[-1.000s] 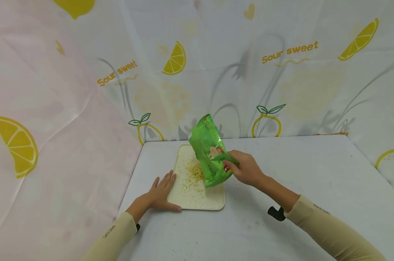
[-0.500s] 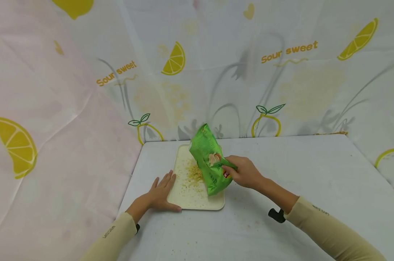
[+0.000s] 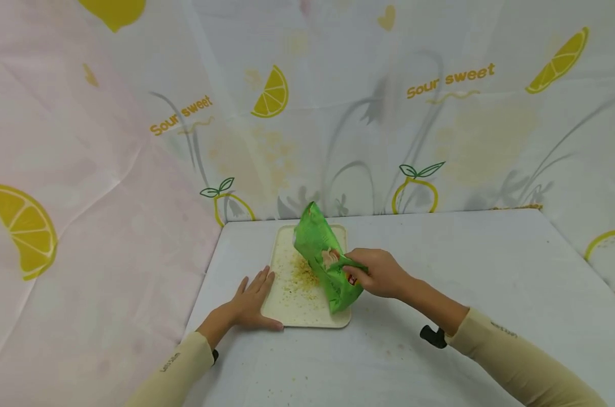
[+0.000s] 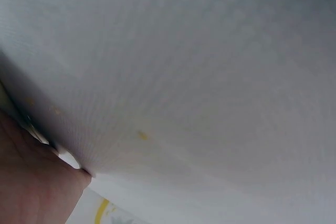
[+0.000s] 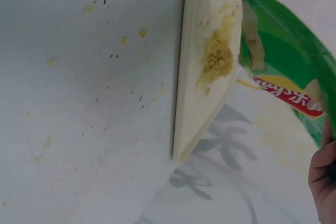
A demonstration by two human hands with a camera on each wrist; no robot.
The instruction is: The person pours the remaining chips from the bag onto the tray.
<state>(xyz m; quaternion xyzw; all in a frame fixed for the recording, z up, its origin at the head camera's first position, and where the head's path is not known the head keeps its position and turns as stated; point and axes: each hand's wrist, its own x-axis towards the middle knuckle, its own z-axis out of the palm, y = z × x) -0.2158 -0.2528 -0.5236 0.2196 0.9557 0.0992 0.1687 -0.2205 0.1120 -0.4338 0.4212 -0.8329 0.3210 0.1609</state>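
My right hand (image 3: 379, 272) grips a green chip bag (image 3: 315, 240) by its side and holds it tilted over the right part of a cream tray (image 3: 292, 308). On the tray, left of the bag, lies a small heap of yellow chip crumbs (image 3: 303, 276); the bag covers some of it in the head view. The same crumbs (image 5: 216, 59) show in the right wrist view beside the bag's edge. With fingers spread, my left hand (image 3: 248, 302) rests at the tray's left edge, its thumb along the near left corner.
The tray lies on a white-covered table (image 3: 465, 265) with scattered crumbs (image 5: 142, 32) and dark specks on the cloth near it. Behind the table hangs a printed lemon curtain (image 3: 348, 113), and a pinkish curtain (image 3: 83, 226) stands close on the left.
My right hand has come down and slightly nearer with the bag, so the bag sits lower over the tray. The left hand and the tray have stayed put.
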